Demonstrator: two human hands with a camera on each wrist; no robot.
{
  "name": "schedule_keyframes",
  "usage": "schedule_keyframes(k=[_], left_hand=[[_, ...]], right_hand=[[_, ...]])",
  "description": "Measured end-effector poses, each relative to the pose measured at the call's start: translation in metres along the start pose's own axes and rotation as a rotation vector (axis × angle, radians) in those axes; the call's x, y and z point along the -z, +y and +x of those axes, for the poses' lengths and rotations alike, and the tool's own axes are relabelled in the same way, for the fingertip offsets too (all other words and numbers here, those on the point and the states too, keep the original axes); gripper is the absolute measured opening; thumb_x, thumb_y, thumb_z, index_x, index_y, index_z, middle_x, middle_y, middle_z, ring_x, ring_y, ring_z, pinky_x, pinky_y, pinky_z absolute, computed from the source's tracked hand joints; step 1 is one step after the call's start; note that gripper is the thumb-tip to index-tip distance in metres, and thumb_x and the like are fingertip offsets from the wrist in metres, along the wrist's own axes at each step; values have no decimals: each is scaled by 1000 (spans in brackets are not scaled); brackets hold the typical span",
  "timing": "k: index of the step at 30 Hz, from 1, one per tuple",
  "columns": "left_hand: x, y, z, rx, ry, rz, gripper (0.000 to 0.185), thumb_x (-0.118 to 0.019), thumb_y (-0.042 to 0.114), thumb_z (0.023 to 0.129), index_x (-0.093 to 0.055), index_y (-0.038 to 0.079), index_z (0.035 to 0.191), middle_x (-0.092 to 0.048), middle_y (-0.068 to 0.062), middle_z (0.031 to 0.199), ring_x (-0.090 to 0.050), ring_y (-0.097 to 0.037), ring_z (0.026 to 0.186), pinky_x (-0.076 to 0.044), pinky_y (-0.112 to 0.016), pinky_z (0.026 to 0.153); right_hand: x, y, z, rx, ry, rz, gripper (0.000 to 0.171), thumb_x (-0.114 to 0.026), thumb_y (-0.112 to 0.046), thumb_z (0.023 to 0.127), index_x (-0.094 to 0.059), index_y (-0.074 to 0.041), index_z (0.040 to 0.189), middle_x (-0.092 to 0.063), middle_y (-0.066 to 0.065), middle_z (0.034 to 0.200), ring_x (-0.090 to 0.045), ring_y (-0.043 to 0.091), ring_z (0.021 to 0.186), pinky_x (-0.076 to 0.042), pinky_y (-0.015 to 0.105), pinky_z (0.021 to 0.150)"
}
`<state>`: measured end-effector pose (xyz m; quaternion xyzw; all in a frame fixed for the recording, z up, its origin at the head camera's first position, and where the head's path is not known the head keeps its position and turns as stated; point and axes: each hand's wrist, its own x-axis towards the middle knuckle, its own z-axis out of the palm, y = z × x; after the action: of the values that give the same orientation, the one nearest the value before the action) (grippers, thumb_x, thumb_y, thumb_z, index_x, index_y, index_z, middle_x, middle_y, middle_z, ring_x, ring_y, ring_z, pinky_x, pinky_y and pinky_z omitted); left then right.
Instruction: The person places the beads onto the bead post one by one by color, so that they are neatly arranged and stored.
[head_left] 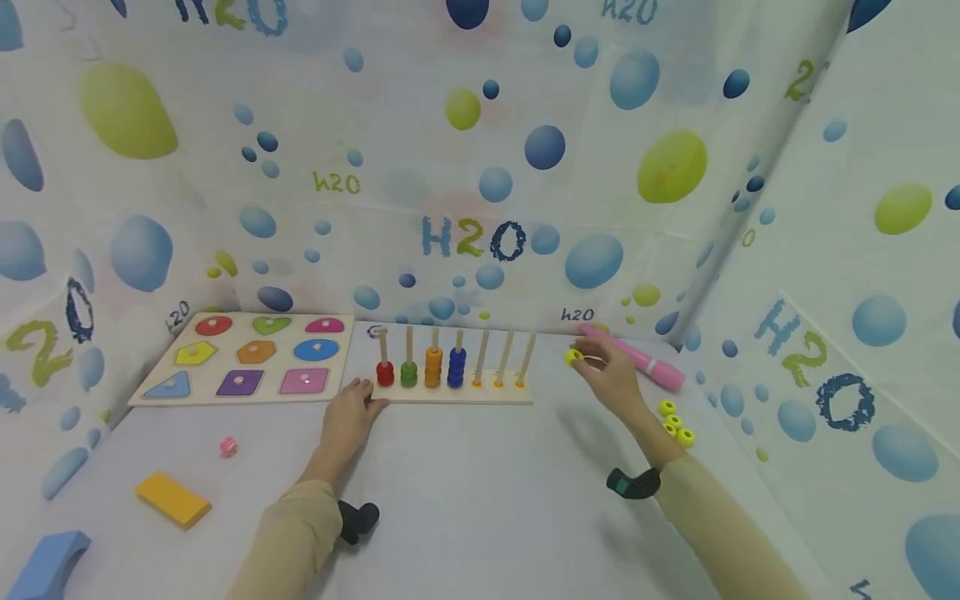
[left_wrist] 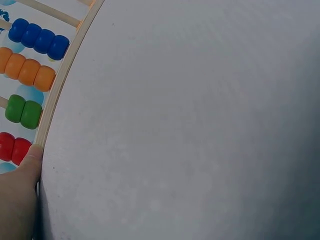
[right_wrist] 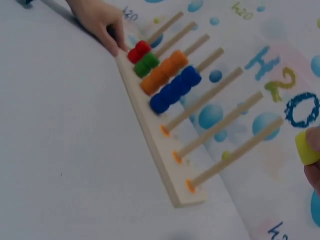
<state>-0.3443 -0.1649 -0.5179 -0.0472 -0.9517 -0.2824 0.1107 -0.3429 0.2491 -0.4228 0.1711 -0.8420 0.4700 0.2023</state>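
A wooden bead-stacking board (head_left: pixel 450 398) with upright pegs stands at the middle back. Red beads (head_left: pixel 385 374), green beads (head_left: pixel 408 374), orange beads (head_left: pixel 433 367) and blue beads (head_left: pixel 457 367) fill the pegs from the left; three pegs on the right are bare. My left hand (head_left: pixel 351 421) grips the board's left end, its thumb (left_wrist: pixel 33 159) on the front edge by the red beads. To the right of the board, my right hand (head_left: pixel 611 379) is raised and pinches a yellow bead (head_left: pixel 573 356) between thumb and fingers. That yellow bead (right_wrist: pixel 306 148) shows at the right wrist view's edge.
Several loose yellow beads (head_left: pixel 672 423) lie at the right, near a pink tube-like object (head_left: pixel 660 369). A shape puzzle board (head_left: pixel 285 333) lies at the back left. Front left are a small pink cube (head_left: pixel 228 447), a yellow block (head_left: pixel 173 499) and a blue block (head_left: pixel 49 567).
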Motion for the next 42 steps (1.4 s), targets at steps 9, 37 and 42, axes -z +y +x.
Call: schedule_keyframes(k=[9,37,42], left_hand=[[0,2,1,16,-13,-3,53,-67,25,89,-52,-9,128,-49,-27,132,-39,-42,128,-33,-55,104],[-3,2,-1,13,-8,0,52,-67,25,89,-54,-9,126,-50,-27,131,-39,-42,128,-33,-54,104],[0,4,-2,17,2,-11,52,-67,25,89,-54,-9,126,-51,-26,131,-40,-42,128,-33,-54,104]], right_hand=[[-49,-33,45,103,-36,-36,28,-65,-1,87,-59,1,114,-64,12,110,-61,23,104,-52,27,88],[-108,-53,69,154,-110,-116,24,-61,2,89,-57,5,113,-64,15,108,-61,22,103,-52,27,89],[-105,-52,68,120,-65,-101,26,-61,2,88,-58,4,114,-66,13,107,-62,21,102,-52,25,87]])
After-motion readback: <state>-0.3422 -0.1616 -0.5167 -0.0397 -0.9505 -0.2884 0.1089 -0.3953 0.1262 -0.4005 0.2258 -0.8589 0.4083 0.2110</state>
